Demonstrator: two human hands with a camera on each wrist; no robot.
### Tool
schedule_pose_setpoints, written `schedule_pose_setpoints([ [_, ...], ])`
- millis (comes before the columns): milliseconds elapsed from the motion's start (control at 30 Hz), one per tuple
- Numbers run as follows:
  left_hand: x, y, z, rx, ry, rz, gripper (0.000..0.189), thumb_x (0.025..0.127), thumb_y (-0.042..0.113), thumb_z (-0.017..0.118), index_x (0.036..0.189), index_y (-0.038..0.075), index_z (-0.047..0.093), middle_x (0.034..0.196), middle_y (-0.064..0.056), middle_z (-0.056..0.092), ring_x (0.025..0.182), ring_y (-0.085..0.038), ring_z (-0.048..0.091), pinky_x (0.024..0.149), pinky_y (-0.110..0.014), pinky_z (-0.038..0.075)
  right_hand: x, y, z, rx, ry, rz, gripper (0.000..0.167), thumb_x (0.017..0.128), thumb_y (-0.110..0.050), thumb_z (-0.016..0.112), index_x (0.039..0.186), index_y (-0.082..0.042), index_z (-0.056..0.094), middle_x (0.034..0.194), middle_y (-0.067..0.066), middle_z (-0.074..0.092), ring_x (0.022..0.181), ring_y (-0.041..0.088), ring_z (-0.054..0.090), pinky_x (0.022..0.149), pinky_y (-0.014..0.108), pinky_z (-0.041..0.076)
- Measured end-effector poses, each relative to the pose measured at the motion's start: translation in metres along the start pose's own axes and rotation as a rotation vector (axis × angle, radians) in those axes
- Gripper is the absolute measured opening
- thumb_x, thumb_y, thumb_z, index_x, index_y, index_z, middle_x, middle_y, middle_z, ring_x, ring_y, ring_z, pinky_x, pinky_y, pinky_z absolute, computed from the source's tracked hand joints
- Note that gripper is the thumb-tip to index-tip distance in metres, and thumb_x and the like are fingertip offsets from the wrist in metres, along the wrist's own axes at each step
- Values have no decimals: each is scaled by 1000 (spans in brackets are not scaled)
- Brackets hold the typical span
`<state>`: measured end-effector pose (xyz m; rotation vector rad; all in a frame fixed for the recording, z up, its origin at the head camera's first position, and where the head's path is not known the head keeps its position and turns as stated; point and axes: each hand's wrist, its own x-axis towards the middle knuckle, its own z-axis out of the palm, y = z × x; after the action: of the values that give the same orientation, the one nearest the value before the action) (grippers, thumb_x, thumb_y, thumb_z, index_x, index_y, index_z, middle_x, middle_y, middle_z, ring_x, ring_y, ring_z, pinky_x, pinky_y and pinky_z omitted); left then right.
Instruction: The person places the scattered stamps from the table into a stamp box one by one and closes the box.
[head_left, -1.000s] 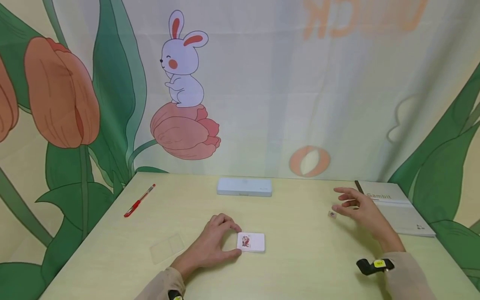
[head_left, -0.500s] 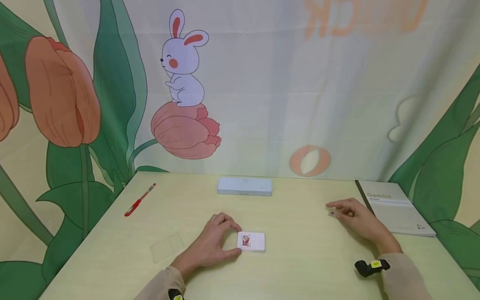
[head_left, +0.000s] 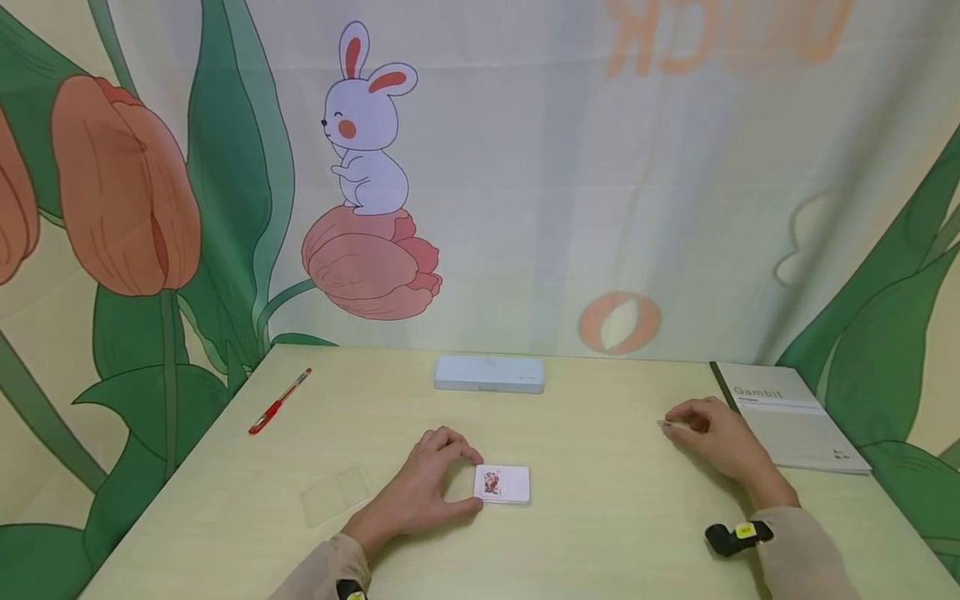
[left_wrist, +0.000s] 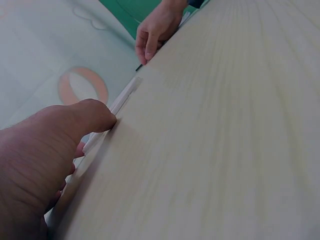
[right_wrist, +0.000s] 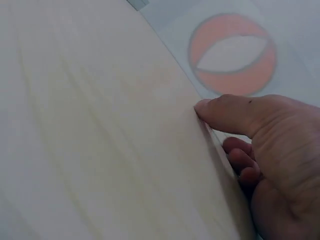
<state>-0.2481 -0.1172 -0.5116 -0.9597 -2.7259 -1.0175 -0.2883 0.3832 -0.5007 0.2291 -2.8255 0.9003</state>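
Near the table's middle lies a small stack of playing cards [head_left: 504, 486], a red figure printed on its white top card. My left hand [head_left: 423, 487] holds the stack's left end between thumb and fingers. In the left wrist view the stack [left_wrist: 124, 99] shows as a thin pale edge beyond the thumb. Over on the right, my right hand [head_left: 716, 437] pinches a small clear square piece [head_left: 663, 425] with a dark mark, low at the tabletop. The right wrist view shows the thumb [right_wrist: 230, 112] near the surface; the small piece is hidden there.
A clear flat plastic cover [head_left: 333, 496] lies left of my left hand. A red pen [head_left: 279, 402] rests at the far left. The light-blue case [head_left: 489, 374] sits at the back, and a grey-white notebook [head_left: 795, 425] lies beyond my right hand.
My right hand has come down onto the small clear piece and now pinches it, tilting it up from lying flat. The left hand and the cards have stayed put.
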Motion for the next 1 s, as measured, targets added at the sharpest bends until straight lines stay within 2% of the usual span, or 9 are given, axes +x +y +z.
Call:
schedule_pose_setpoints([
  [200, 0, 0, 0, 1, -8, -10, 45, 86, 38, 91, 125, 24, 72, 133, 5, 58, 128, -19, 48, 115, -54, 41, 1, 0, 10, -65, 99, 74, 38, 99, -46, 85, 88, -12, 71, 97, 9, 64, 88, 25, 55, 76, 40, 44],
  [367, 0, 0, 0, 8, 0, 1, 45, 86, 37, 91, 124, 24, 72, 133, 4, 58, 129, -20, 48, 115, -54, 41, 1, -3, 10, -47, 119, 95, 51, 105, -52, 75, 75, -13, 65, 97, 10, 59, 85, 26, 53, 73, 40, 41],
  [467, 0, 1, 0, 11, 1, 4, 45, 86, 36, 91, 125, 24, 72, 133, 4, 58, 129, -20, 49, 116, -55, 41, 0, -2, 7, 10, 107, 128, 49, 110, -52, 68, 84, -11, 68, 99, 10, 60, 88, 25, 53, 73, 38, 41],
  [533, 0, 1, 0, 8, 0, 1, 46, 86, 36, 91, 125, 24, 72, 133, 4, 58, 129, -20, 49, 116, -55, 41, -1, -1, 3, 59, 74, 133, 40, 111, -47, 68, 100, -9, 72, 103, 11, 64, 92, 25, 55, 76, 38, 44],
  [633, 0, 0, 1, 4, -1, -8, 46, 86, 36, 92, 125, 24, 72, 132, 4, 58, 129, -20, 48, 115, -55, 42, -1, 2, -2, 82, -1, 92, 37, 108, -40, 76, 126, -8, 75, 116, 12, 71, 100, 26, 58, 84, 38, 48],
  [700, 0, 0, 1, 4, -1, -14, 46, 86, 37, 92, 124, 24, 72, 132, 5, 58, 128, -19, 48, 115, -55, 42, -1, 4, -6, 83, -51, 47, 42, 106, -36, 79, 135, -6, 74, 126, 15, 71, 106, 27, 59, 89, 40, 49],
  [833, 0, 0, 0, 2, -2, -9, 45, 86, 36, 92, 125, 24, 72, 132, 4, 58, 128, -19, 48, 115, -55, 41, -1, 8, -11, 67, -85, -10, 40, 104, -36, 81, 134, -10, 78, 134, 16, 67, 113, 28, 58, 93, 43, 48],
  [1000, 0, 0, 0, 0, 0, 3, 45, 86, 36, 91, 125, 23, 72, 132, 4, 58, 127, -19, 48, 115, -54, 41, -1, 9, -12, 77, -86, -42, 27, 103, -30, 82, 125, -14, 83, 134, 15, 65, 114, 28, 57, 94, 44, 47],
])
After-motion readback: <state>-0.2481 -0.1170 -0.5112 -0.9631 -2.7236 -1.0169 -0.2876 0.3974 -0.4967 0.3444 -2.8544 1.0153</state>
